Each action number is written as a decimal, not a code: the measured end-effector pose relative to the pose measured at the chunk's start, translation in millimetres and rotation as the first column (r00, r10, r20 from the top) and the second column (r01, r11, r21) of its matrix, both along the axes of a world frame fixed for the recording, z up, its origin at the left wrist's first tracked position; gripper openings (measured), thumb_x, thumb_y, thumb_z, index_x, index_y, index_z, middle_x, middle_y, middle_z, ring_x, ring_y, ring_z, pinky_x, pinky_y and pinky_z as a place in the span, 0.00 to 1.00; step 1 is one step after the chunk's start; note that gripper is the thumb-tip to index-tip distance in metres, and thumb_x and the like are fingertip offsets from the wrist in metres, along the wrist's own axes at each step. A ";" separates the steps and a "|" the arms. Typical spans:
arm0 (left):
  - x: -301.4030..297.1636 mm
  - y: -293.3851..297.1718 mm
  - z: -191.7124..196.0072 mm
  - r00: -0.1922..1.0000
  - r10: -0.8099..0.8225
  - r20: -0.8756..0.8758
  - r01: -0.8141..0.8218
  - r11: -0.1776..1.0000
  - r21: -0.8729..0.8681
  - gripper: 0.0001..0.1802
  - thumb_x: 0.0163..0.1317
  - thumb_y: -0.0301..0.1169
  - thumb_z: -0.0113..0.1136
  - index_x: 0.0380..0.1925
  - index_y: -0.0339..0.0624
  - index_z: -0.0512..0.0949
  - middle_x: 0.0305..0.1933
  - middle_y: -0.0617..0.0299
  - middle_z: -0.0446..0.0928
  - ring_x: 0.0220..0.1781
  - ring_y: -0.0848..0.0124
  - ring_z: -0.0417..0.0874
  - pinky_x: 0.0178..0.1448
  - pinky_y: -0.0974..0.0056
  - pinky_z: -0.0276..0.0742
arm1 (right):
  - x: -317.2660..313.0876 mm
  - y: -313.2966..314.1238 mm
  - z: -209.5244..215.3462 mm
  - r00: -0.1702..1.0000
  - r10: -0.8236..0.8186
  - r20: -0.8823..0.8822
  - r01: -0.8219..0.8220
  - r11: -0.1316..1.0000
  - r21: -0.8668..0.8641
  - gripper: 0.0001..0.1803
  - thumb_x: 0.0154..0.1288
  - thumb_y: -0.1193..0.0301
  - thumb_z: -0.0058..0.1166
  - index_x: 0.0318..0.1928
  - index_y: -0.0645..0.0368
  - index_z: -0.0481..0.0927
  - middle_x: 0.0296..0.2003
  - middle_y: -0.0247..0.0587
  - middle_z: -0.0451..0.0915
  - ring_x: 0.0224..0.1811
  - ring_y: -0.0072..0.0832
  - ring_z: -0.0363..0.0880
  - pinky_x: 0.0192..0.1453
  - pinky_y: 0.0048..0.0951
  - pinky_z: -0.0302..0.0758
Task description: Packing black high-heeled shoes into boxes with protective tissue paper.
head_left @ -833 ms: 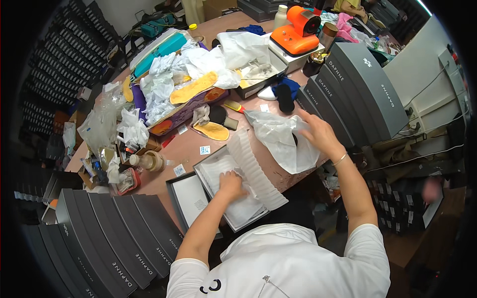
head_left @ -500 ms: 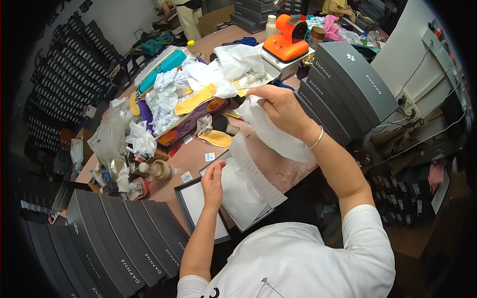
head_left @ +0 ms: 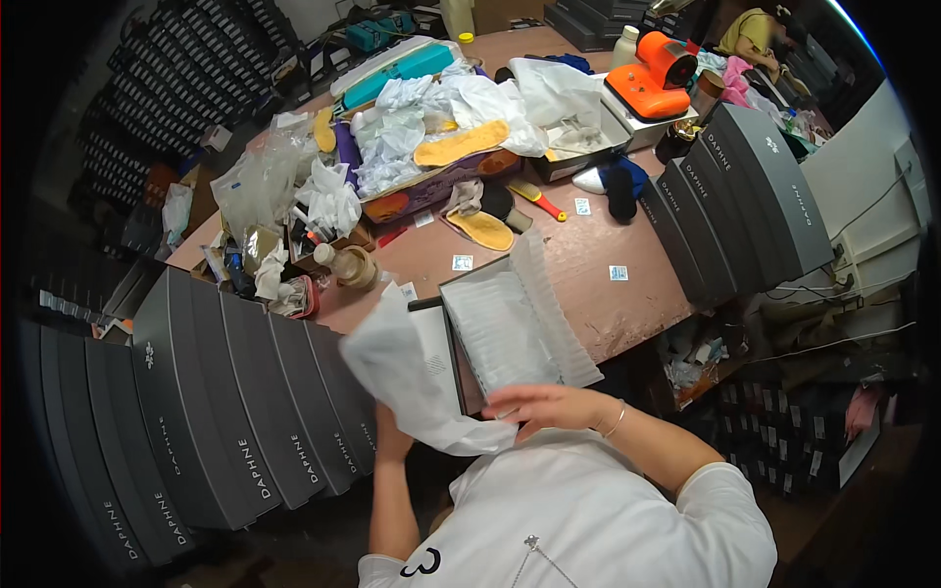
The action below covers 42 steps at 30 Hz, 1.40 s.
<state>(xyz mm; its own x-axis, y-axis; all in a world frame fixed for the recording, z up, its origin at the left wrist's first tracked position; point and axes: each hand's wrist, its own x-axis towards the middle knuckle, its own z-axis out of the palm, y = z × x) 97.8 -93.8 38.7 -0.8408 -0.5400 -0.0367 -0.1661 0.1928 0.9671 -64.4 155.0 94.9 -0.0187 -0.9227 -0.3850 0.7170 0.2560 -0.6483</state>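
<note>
A thin white sheet [head_left: 397, 363], perhaps a bag, is raised in front of me, slack and partly translucent. My left hand [head_left: 394, 439] holds it from the left, its fingers mostly hidden behind the material. My right hand [head_left: 554, 407] is at the sheet's lower right end, palm down with fingers stretched out and apart; whether they touch it I cannot tell. Just beyond lies an open shoebox [head_left: 453, 290] lined with white wrapping [head_left: 505, 328], one ribbed flap folded out to the right. Beside it, partly covered by the sheet, is a dark-rimmed lid [head_left: 454, 367] with a white inside.
Grey shoeboxes stand stacked at left [head_left: 201, 392] and right [head_left: 750, 206]. Across the table are a purple box [head_left: 441, 186] heaped with crumpled white paper, yellow insoles [head_left: 461, 144], an orange device [head_left: 649, 88], a bottle [head_left: 345, 265] and stickers [head_left: 618, 273]. Another person [head_left: 750, 39] sits far right.
The sheet has come down and left from my raised right hand to between both hands. My right hand has lowered and its fingers have spread. My left hand has dropped behind the sheet.
</note>
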 end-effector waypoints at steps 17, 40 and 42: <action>-151.4 112.0 -120.2 0.936 -0.259 0.238 0.060 0.785 0.617 0.37 0.63 0.37 0.53 0.67 0.34 0.52 0.67 0.44 0.61 0.67 0.55 0.65 0.67 0.60 0.61 | 2.0 -4.8 -127.1 0.548 -0.049 -0.835 0.451 0.858 0.245 0.42 0.64 0.64 0.55 0.68 0.73 0.49 0.68 0.62 0.55 0.72 0.44 0.53 0.72 0.34 0.53; 12.3 70.6 50.0 0.983 -0.097 -0.157 0.177 0.733 0.657 0.12 0.69 0.37 0.54 0.39 0.37 0.76 0.35 0.71 0.75 0.30 0.82 0.70 0.34 0.71 0.67 | -42.9 -9.5 -57.0 0.144 -0.154 -0.978 0.324 0.941 -0.100 0.38 0.67 0.51 0.49 0.67 0.63 0.58 0.64 0.60 0.63 0.68 0.49 0.59 0.70 0.43 0.54; -5.7 97.2 14.1 0.982 -0.136 -0.128 0.176 0.446 0.878 0.16 0.70 0.43 0.50 0.44 0.41 0.74 0.33 0.73 0.73 0.32 0.83 0.69 0.33 0.76 0.61 | -45.8 7.0 -26.9 0.383 -0.342 -0.858 0.465 0.874 -0.141 0.35 0.68 0.51 0.47 0.65 0.64 0.62 0.59 0.60 0.69 0.63 0.46 0.68 0.66 0.38 0.62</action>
<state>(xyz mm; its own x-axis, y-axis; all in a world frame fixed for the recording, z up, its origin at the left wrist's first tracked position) 92.1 3.4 52.8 -0.9188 -0.0937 -0.3834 -0.1897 -0.7470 0.6372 -110.2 162.0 68.0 -0.7435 -0.6673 -0.0446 -0.1233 0.2023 -0.9715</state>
